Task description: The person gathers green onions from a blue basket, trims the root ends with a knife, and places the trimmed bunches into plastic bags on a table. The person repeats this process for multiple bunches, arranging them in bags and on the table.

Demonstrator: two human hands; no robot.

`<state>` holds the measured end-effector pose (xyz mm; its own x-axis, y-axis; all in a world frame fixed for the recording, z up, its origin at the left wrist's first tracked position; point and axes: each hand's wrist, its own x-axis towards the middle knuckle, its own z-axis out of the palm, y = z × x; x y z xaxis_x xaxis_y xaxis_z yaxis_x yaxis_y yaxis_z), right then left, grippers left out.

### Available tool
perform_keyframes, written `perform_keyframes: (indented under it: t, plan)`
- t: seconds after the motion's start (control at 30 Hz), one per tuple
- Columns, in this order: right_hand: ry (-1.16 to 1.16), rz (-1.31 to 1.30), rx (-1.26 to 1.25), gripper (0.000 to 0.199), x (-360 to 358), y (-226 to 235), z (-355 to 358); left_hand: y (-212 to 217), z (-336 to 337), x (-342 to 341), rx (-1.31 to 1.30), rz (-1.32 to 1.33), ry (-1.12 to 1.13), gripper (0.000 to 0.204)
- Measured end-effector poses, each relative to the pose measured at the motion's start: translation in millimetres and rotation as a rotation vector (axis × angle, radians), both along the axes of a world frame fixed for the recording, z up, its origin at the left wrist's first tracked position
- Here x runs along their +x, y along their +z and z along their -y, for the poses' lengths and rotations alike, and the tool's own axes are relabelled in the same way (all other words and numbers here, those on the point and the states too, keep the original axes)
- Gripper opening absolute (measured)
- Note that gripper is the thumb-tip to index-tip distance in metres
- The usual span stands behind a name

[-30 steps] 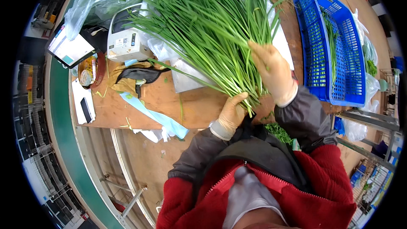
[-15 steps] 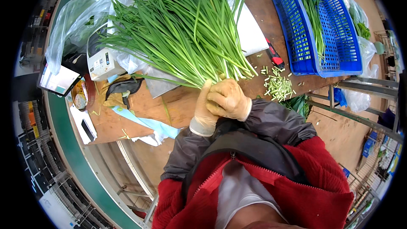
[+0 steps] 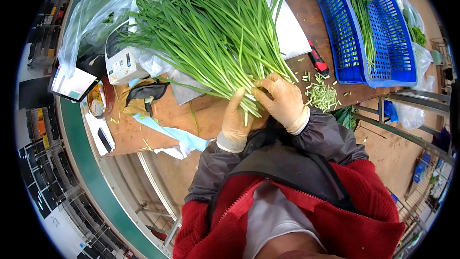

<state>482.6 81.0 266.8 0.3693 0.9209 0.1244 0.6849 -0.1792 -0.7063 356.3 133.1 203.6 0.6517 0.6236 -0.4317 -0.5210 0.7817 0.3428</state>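
Operator: Since the earlier frame, both gloved hands have shifted along the cut ends of the bundle of green chives point(image 3: 215, 33). Before, they were clasped together over the stem ends. Now they sit side by side at the near edge of the desk point(image 3: 201, 115).

Inspector: State of the left hand?

Operator: Left hand point(image 3: 236, 117): fingers curled closed around the stem ends from below and the left, thumb side up. It has hold of the bundle.

Inspector: Right hand?

Operator: Right hand point(image 3: 282, 100): fingers closed over the stem ends from above, pressing them against the left hand. Both hands touch the bundle and each other.

Inspector: Position of the bundle?

Operator: Stem ends are at the near edge of the desk, inside both grips. Leaves fan out toward the far left corner, lying over clear plastic sheeting point(image 3: 91, 19) and partly over a white electronic scale point(image 3: 122, 62).

Inspector: Surrounding items?

Operator: Cut stem trimmings point(image 3: 322, 95) lie just right of the right hand. A red-handled knife point(image 3: 317, 60) lies beyond them. A blue plastic basket point(image 3: 378, 29) holding a few chives occupies the far right corner. A light blue cloth point(image 3: 167, 136) hangs over the near edge at the left.
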Motion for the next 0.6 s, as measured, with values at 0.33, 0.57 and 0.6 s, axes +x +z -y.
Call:
perform_keyframes:
  t: [0.33, 0.57, 0.6]
  plan:
    - [0.453, -0.003, 0.218, 0.024, -8.2, -9.9, 21.5, 7.2, 3.2, 2.8, -0.076, 0.116, -0.037, 0.048]
    - [0.315, 0.131, 0.204, 0.021, -12.7, -10.0, 20.1, 7.2, 3.2, -0.4, -0.078, 0.115, -0.044, 0.053]
    - [0.283, 0.149, 0.160, 0.021, -13.1, -8.4, 21.2, 10.5, 3.2, 1.4, -0.084, 0.124, -0.043, 0.053]
